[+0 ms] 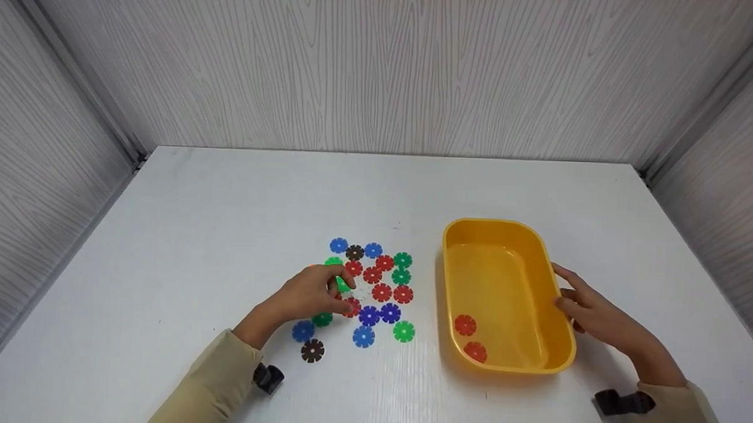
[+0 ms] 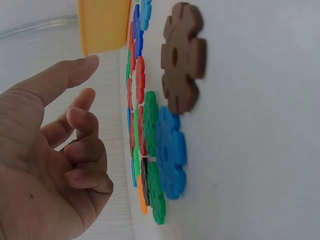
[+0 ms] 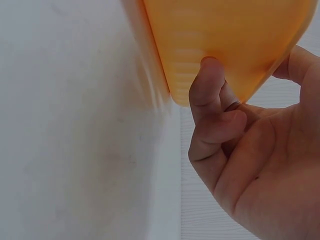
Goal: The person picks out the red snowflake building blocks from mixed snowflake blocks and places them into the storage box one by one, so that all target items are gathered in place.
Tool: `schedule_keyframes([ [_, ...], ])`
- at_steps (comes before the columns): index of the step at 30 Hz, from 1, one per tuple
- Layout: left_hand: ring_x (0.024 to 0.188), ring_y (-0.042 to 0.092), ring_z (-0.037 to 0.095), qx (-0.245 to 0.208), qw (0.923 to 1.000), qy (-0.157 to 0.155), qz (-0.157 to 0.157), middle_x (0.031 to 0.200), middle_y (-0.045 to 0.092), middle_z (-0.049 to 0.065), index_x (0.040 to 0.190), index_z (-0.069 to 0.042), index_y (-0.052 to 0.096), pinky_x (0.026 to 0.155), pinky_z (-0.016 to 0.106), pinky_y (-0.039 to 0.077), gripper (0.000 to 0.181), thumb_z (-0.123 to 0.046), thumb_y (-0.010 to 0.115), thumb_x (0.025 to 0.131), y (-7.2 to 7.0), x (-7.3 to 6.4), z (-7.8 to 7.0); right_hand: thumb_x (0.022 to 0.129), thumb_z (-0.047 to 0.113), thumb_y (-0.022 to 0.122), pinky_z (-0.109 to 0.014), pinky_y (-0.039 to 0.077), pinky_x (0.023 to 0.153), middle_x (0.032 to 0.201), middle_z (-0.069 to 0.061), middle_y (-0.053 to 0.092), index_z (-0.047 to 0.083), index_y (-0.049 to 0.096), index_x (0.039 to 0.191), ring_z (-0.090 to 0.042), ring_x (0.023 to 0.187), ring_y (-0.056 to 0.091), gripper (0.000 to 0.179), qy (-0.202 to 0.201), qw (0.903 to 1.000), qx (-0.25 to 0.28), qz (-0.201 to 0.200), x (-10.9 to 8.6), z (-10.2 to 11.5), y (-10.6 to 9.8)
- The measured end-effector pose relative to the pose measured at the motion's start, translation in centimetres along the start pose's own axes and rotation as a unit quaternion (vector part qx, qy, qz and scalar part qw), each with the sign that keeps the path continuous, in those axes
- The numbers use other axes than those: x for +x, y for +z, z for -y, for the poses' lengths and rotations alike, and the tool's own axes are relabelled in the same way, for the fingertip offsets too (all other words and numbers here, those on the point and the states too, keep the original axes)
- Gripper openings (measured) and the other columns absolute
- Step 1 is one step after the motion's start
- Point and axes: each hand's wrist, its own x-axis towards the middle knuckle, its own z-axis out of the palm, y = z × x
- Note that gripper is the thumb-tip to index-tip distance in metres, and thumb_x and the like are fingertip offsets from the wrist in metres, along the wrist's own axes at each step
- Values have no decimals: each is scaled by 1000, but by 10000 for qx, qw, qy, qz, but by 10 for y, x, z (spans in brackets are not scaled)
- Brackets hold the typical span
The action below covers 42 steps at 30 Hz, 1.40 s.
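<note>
sleeves: beige, long | hands (image 1: 311, 294): bare | wrists: black camera mounts (both)

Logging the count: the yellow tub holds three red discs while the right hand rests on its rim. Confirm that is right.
Not quite. The yellow tub holds two red discs, not three; the head view shows both lying near its front end. The rest stands: the right hand rests on the tub's rim, as the head and right wrist views show.

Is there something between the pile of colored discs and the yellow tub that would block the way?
Nothing visible does. Between the discs and the yellow tub lies only bare white table. The left hand is over the pile.
</note>
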Motion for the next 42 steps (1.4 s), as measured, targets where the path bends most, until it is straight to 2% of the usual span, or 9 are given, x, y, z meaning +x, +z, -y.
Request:
schedule_keyframes([
  [5, 64, 47, 14, 647, 9976, -244, 79, 70, 50, -1, 103, -19, 67, 56, 27, 38, 31, -27, 81, 76, 1, 1, 3, 103, 21, 40, -23, 37, 56, 114, -19, 53, 10, 5, 154, -16, 65, 45, 62, -25, 10000, -33, 29, 1, 0, 0],
  [12, 76, 51, 15, 1308, 9913, -171, -19, 80, 58, -3, 100, -19, 70, 67, 31, 46, 29, -28, 81, 76, 4, 3, 1, 103, 18, 39, -24, 36, 55, 120, -23, 53, 10, 5, 154, -15, 67, 45, 62, -81, 9999, 79, 13, 1, 0, -1],
  [18, 79, 53, 15, 1333, 9909, -213, 14, 88, 63, -4, 99, -19, 70, 73, 34, 49, 27, -29, 80, 76, 6, 4, 0, 103, 18, 39, -24, 36, 56, 123, -24, 51, 12, 6, 155, -15, 68, 47, 62, -15, 10000, 30, 17, 0, 0, 0],
  [27, 76, 51, 15, 1177, 9922, -377, 158, 81, 57, -2, 101, -17, 69, 69, 30, 48, 28, -26, 80, 77, 7, 5, -3, 103, 18, 38, -24, 36, 56, 125, -26, 50, 10, 5, 154, -14, 68, 47, 62, -74, 10000, -13, 29, 0, 0, 0],
  [32, 74, 50, 16, 1166, 9929, -217, 97, 79, 56, -1, 99, -15, 68, 66, 29, 46, 27, -21, 81, 75, 8, 4, -6, 103, 19, 39, -23, 36, 56, 123, -25, 51, 10, 4, 155, -15, 68, 47, 63, -15, 10000, -23, 25, 0, 0, 0],
  [37, 79, 47, 16, 1413, 9897, 114, -209, 81, 54, -1, 95, -14, 67, 67, 30, 45, 27, -17, 82, 73, 12, 0, -11, 103, 21, 40, -23, 36, 57, 120, -23, 52, 11, 6, 155, -14, 69, 47, 63, 32, 10000, -37, -4, 0, 0, -1],
  [42, 79, 50, 16, 1546, 9875, 173, -238, 83, 59, -2, 96, -18, 64, 67, 32, 49, 28, -15, 80, 73, 13, -2, -16, 103, 22, 41, -24, 37, 58, 123, -23, 51, 14, 6, 155, -13, 72, 48, 63, 120, 9999, -58, -46, -1, 1, -1],
])
